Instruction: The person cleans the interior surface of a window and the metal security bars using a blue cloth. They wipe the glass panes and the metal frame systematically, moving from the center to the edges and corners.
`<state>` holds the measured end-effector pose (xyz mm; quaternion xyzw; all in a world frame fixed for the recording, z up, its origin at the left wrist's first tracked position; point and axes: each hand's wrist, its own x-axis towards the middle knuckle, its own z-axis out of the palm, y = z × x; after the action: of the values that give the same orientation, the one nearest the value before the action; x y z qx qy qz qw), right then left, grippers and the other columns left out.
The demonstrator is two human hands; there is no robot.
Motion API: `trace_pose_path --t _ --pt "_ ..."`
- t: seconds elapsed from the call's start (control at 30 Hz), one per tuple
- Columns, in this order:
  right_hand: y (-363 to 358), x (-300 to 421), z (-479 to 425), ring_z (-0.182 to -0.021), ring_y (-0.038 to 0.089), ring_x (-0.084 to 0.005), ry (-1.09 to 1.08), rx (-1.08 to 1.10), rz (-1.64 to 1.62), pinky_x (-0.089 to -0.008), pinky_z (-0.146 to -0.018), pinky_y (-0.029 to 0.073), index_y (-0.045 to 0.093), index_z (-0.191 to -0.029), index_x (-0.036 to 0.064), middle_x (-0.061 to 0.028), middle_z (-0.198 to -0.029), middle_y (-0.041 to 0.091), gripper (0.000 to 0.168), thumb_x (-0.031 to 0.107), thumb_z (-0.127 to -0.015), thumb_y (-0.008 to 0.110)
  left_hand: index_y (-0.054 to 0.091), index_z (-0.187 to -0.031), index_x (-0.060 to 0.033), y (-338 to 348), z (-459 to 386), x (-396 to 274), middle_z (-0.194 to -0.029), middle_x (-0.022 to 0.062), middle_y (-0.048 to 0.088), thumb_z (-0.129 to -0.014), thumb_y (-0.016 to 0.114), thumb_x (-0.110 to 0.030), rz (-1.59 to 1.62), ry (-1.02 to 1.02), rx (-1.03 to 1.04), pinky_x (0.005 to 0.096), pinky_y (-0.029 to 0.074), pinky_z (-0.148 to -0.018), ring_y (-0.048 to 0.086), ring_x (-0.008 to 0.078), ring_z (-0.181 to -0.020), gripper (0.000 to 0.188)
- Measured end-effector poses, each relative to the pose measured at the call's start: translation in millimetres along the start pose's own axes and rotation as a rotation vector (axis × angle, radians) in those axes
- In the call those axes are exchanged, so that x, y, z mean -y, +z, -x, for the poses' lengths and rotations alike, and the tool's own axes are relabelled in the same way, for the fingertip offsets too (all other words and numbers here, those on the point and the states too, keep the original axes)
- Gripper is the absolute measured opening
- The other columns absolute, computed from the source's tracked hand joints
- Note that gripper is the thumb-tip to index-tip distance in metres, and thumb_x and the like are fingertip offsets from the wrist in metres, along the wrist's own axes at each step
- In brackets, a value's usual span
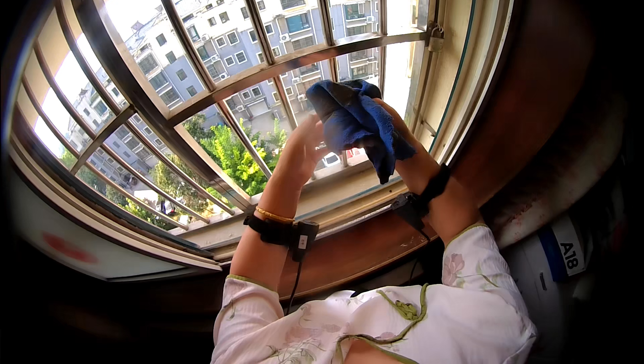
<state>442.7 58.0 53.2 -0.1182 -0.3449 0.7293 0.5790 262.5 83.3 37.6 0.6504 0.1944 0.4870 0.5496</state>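
A crumpled dark blue cloth [359, 117] hangs in front of the barred window. My right hand [395, 122] is behind and to the right of it, mostly covered by the cloth, which drapes over the fingers and down towards the wrist. My left hand [307, 145] is raised just left of the cloth, its fingers blurred; whether they touch the cloth's edge cannot be told. Both hands are in front of the metal window bars [282, 60]. Black straps with small devices are on both wrists, and a gold-coloured bracelet [274, 214] circles the left one.
A padlock [435, 38] hangs on the grille's right side. Below the window frame runs a brown wooden sill [347, 258]. At the lower right stands a white and blue box [561, 248] bearing writing. A pane with a red patch [68, 247] is at the lower left.
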Motion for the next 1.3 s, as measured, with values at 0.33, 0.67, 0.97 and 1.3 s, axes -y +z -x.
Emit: trace_pose_path --t 0.33,0.67,0.97,1.3 --pt "-30.3 -13.6 0.1 -0.073 0.06 -0.0165 -0.024 -0.234 1.08 -0.0265 -0.062 0.049 0.056 -0.101 0.002 -0.0082 -0.086 0.063 0.025 0.022 -0.087 0.051 0.05 -0.109 -0.0032 -20.3 15.9 -11.6 -0.097 0.0085 0.057 -0.087 0.049 -0.014 0.386 -0.308 -0.094 0.0278 0.05 -0.068 0.057 0.0155 -0.082 0.025" --pt "-28.4 -44.1 9.4 -0.108 0.045 -0.0249 -0.289 -0.206 0.864 -0.0367 -0.089 0.038 0.023 -0.133 0.006 -0.0161 -0.125 0.041 0.076 0.041 -0.078 0.061 0.054 -0.104 -0.0041 -3.9 16.7 -23.6 -0.094 0.0035 0.059 -0.083 0.053 -0.008 0.21 -0.211 -0.206 0.0248 0.045 -0.074 0.056 0.0124 -0.084 0.021" --pt "-44.0 -47.3 14.3 -0.076 0.057 -0.0114 0.135 -0.107 0.619 -0.0239 -0.07 0.046 0.056 -0.097 -0.004 -0.0059 -0.084 0.06 0.033 0.023 -0.078 0.063 0.056 -0.101 -0.0073 -37.3 4.3 9.4 -0.09 0.0092 0.061 -0.079 0.055 -0.012 -0.482 -0.026 -0.241 0.03 0.044 -0.073 0.058 0.0208 -0.081 0.022" --pt "0.5 -43.0 11.3 -0.092 0.056 -0.0171 -0.104 -0.275 -0.146 -0.0298 -0.08 0.045 0.044 -0.116 -0.002 -0.0127 -0.101 0.056 0.046 0.031 -0.086 0.053 0.05 -0.102 -0.0056 24.9 0.9 4.0 -0.092 0.0139 0.049 -0.078 0.054 -0.013 -0.82 0.355 -0.606 0.0369 0.041 -0.072 0.051 0.0298 -0.084 0.026"
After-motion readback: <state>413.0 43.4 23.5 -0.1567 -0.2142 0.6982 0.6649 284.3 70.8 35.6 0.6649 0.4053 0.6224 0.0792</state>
